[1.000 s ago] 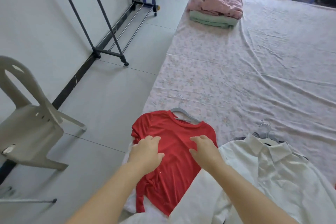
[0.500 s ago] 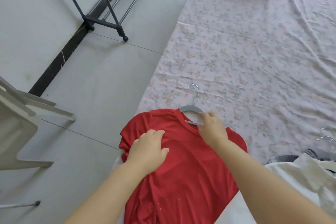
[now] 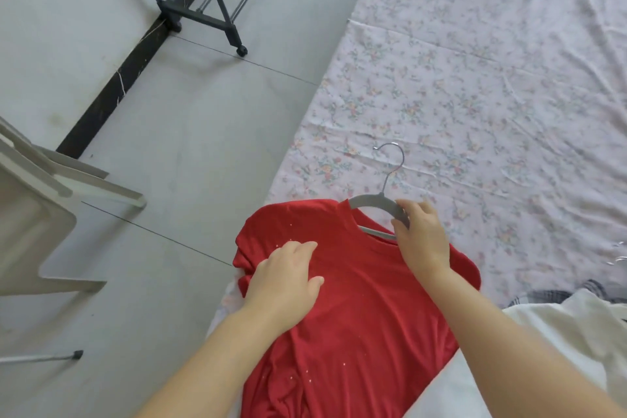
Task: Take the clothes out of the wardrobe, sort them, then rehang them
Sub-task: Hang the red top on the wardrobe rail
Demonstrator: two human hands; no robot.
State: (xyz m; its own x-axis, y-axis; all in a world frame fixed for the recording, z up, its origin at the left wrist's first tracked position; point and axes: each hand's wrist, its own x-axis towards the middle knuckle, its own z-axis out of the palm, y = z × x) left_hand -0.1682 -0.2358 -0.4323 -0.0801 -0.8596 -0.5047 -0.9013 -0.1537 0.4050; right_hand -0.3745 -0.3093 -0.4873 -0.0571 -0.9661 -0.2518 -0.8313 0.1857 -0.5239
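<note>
At the near left edge of the bed, the red T-shirt [image 3: 356,299] lies flat, front up, with a grey hanger [image 3: 373,202] in its neck and the metal hook pointing away across the flowered sheet [image 3: 475,95]. The right hand [image 3: 422,237] pinches the hanger's right shoulder where it leaves the collar, while the left hand [image 3: 285,278] lies spread and flat on the shirt's left shoulder, pressing the cloth down. By this layout the taking-out looks done, at least for these pieces: the shirt is off the rail, and a white shirt [image 3: 576,332] and a dark checked garment [image 3: 559,293] lie just to its right. Sorting seems to be in hand and rehanging is not yet begun. The shirt's left sleeve sits right at the mattress edge, over something white beneath it, so a pull that way could slide it to the floor [image 3: 169,146]. Beyond the hook the sheet offers wide open room. Across the floor stands the wheeled foot of the clothes rack [image 3: 203,15] by the wall, well apart, with a plastic chair [image 3: 34,214] nearer on the left; the rack's rail is out of view.
</note>
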